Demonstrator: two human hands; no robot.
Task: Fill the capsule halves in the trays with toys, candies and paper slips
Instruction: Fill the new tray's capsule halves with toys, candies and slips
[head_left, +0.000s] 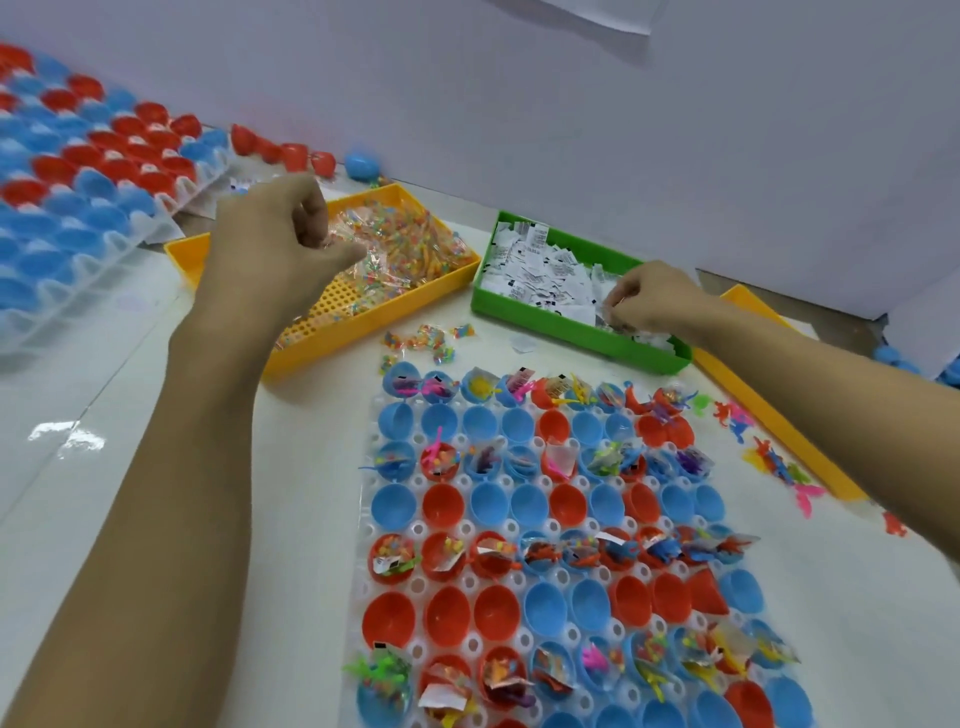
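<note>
A clear tray (363, 582) of red and blue capsule halves lies in front of me; alternate rows hold toys, candy packets and slips, the rows between are bare. My left hand (275, 234) hovers over the yellow bin of candy packets (363, 322), fingers curled round a clear candy packet (332, 241). My right hand (649, 301) reaches into the green bin of paper slips (524, 312) and pinches slips at its near right corner.
A second tray of closed red and blue capsules (78, 182) sits at the far left. Loose capsules (363, 163) line the white wall. Another yellow bin (779, 410) lies right, with small plastic toys (774, 462) and loose candy packets (426, 338) scattered on the white table.
</note>
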